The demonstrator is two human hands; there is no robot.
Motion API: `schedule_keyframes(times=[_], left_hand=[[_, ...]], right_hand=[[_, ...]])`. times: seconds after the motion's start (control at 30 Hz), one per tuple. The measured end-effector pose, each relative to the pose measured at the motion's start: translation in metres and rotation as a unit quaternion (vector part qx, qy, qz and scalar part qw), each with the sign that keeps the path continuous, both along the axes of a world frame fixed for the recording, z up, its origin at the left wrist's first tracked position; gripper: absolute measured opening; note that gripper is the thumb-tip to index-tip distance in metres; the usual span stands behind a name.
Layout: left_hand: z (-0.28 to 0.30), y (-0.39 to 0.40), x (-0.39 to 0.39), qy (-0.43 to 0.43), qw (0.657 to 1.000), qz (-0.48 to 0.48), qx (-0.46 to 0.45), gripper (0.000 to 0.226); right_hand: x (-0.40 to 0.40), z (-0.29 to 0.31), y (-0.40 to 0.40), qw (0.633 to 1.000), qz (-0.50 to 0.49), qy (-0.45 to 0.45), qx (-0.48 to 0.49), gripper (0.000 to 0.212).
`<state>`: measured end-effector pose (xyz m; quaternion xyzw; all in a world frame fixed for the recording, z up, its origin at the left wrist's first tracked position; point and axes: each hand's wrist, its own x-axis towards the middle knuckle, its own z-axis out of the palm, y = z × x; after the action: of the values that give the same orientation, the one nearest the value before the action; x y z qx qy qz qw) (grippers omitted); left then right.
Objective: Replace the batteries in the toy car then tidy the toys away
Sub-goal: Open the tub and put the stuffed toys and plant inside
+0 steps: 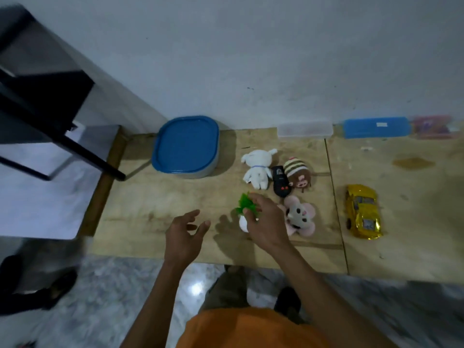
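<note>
While poised over the middle of the frame, right hand point(266, 226) curled down onto a toy plant point(247, 210), green leaves poking out past the fingers and a white pot showing beneath; whether gripped or merely touched, cannot tell. Left hand point(184, 233) just left of it, raised above the table point(150, 197), fingers spread and loosely bent, holding nothing. Gold car point(363, 212) lying alone toward the right of the frame, well apart from both hands, nose pointing toward the lower edge. Clustered right of centre: white plush point(258, 168), black remote point(280, 180) just beside it, brown plush point(298, 173) with a striped hat touching the remote's other side, pink plush point(300, 218) below these and close against the right wrist. Blue-lidded tub point(187, 145) at upper centre, lid on. Along the wall at upper right, clear box point(305, 129), blue case point(376, 126), blurred pink pack point(431, 125). Black stand point(37, 101) at upper left. Orange shirt point(251, 327) at bottom edge.
</note>
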<state>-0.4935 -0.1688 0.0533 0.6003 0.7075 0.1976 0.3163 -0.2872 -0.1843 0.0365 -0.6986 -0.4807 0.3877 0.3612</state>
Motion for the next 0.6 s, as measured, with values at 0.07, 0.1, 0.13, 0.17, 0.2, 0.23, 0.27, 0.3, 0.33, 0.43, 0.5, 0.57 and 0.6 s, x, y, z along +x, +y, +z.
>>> schedule_keyframes(times=[0.07,0.1,0.13,0.17,0.2,0.23,0.27,0.3,0.33,0.43,0.5,0.57,0.6], left_hand=[[-0.001,0.007,-0.016,0.003,1.000,0.014,0.002,0.045],[-0.002,0.013,-0.024,0.004,1.000,0.020,0.006,0.045],[-0.003,0.021,-0.033,0.005,1.000,0.025,0.013,0.045],[-0.005,0.029,-0.041,0.006,0.999,0.030,0.019,0.045],[-0.007,0.039,-0.049,0.004,0.999,0.033,0.024,0.045],[-0.009,0.051,-0.057,0.001,0.999,0.036,0.028,0.045],[-0.011,0.064,-0.065,0.000,0.999,0.037,0.029,0.045],[-0.012,0.079,-0.072,-0.001,0.999,0.041,0.027,0.046],[-0.013,0.094,-0.079,-0.003,0.999,0.046,0.024,0.048],[-0.020,0.144,-0.095,-0.003,0.999,0.048,0.014,0.059],[-0.025,0.173,-0.103,0.005,0.999,0.032,0.016,0.064],[-0.030,0.197,-0.108,0.008,1.000,0.016,0.020,0.065],[-0.033,0.209,-0.110,0.012,1.000,0.011,0.017,0.065]], right_hand=[[-0.016,0.000,0.010,1.000,0.013,-0.009,-0.005,0.040],[-0.024,0.000,0.018,1.000,0.020,-0.014,-0.009,0.040],[-0.032,0.001,0.027,1.000,0.023,-0.016,-0.012,0.041],[-0.039,0.001,0.038,1.000,0.023,-0.018,-0.013,0.042],[-0.046,0.002,0.050,1.000,0.019,-0.023,-0.010,0.043],[-0.053,0.003,0.063,0.999,0.012,-0.031,-0.006,0.044],[-0.059,0.002,0.076,0.999,0.001,-0.038,-0.007,0.045],[-0.066,0.004,0.088,0.999,-0.011,-0.040,-0.011,0.046],[-0.073,0.004,0.101,0.999,-0.022,-0.040,-0.014,0.047],[-0.091,0.002,0.137,0.996,-0.045,-0.075,-0.007,0.046],[-0.101,-0.001,0.157,0.993,-0.062,-0.097,0.002,0.044],[-0.111,-0.001,0.171,0.991,-0.087,-0.100,-0.015,0.042],[-0.115,-0.002,0.177,0.990,-0.093,-0.101,-0.020,0.041]])
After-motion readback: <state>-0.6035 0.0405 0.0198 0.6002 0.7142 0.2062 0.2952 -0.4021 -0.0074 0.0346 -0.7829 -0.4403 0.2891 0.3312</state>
